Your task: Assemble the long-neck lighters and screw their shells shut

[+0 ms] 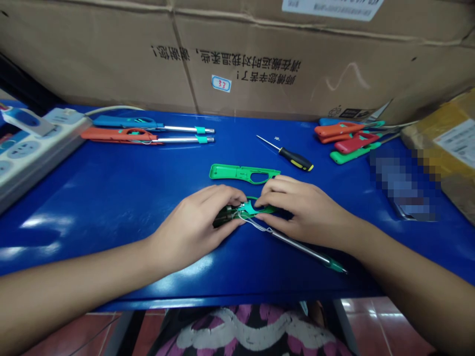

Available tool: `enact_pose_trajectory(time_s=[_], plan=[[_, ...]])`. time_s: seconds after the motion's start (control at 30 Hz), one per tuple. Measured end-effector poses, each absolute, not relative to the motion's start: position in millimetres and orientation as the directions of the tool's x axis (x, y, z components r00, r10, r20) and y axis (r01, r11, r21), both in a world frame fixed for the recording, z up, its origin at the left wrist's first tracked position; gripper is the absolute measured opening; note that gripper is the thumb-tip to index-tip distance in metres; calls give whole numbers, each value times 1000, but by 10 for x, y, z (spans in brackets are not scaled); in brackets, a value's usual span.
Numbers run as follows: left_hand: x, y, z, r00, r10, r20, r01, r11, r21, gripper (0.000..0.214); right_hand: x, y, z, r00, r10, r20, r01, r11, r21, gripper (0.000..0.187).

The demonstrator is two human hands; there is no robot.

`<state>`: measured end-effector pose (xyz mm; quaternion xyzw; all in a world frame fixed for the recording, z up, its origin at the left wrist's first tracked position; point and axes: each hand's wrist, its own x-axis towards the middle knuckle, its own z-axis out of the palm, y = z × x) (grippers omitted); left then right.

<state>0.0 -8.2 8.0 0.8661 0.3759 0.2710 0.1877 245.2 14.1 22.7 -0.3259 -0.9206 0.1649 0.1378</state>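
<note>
Together left hand [196, 225], right hand [297, 210], fingers curled round green lighter [237, 213]

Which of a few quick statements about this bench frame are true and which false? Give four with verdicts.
1. The left hand and right hand both grip the opened green lighter on the blue table. True.
2. The screwdriver is in the right hand. False: it lies untouched on the table beyond the hands.
3. A loose green shell half lies just beyond the hands. True.
4. The blue lighter and orange lighter rest on top of the power strip. False: they lie side by side on the table beside it.
</note>
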Motion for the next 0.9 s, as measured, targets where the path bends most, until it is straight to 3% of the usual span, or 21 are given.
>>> enact_pose_trajectory(time_s=[0.17, 0.27, 0.37, 0.8, 0.9], plan=[[4, -96, 71, 572, 745, 343, 543, -657, 523, 24, 2434, 162, 221, -840, 520, 154, 496, 852, -167, 26], [8, -103, 67, 577, 736, 354, 530, -668, 522, 25, 2429, 141, 266, -868, 476, 146, 477, 878, -24, 19], [13, -104, 57, 576, 729, 370, 525, -677, 516, 25, 2413, 108, 283, -887, 444, 126, 450, 893, 22, 12], [21, -94, 65, 537, 779, 323, 530, -610, 589, 29, 2404, 156, 142, -864, 439, 246, 413, 898, -154, 24], [15, -86, 68, 524, 802, 286, 532, -571, 626, 32, 2404, 185, 115, -820, 500, 278, 412, 854, -318, 23]])
